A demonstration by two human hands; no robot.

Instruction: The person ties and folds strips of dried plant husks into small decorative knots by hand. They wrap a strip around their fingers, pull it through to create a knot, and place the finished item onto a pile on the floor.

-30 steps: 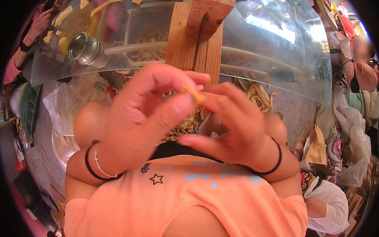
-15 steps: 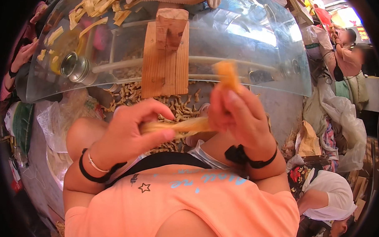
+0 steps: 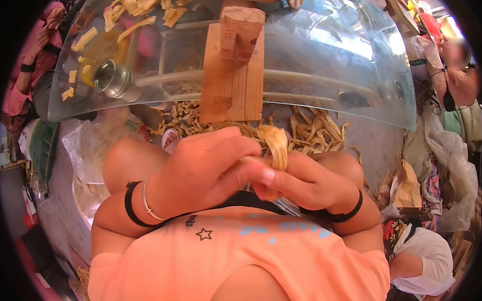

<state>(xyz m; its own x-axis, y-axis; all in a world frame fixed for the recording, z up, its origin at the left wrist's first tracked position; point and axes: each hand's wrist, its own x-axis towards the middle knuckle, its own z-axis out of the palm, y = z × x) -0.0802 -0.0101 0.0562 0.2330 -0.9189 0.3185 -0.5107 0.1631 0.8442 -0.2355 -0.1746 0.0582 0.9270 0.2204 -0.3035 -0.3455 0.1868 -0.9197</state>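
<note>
A folded, yellow-tan dried strip (image 3: 276, 143) stands up between my hands, looped over at its top. My right hand (image 3: 317, 182) grips its lower part, with the thumb pressed across. From the other side, my left hand (image 3: 203, 162) is closed, its fingertips and thumb meeting the strip and my right thumb. The strip's lower end is mostly hidden by my fingers. Just beyond my hands, a wooden block (image 3: 242, 35) stands on a flat wooden board (image 3: 232, 105) that overhangs the near edge of the glass table (image 3: 328, 74).
More tan strips (image 3: 142, 1) lie on the glass at the far left. Others form a pile (image 3: 316, 129) on the floor under the table, beside small cut pieces (image 3: 184, 114). Plastic bags (image 3: 445, 157) sit at the right. Other people (image 3: 34, 74) are at both sides.
My hands have come together in front of me. The right hand has lowered the strip, and the left has closed in beside it. The view has shifted slightly, showing more strips under the table.
</note>
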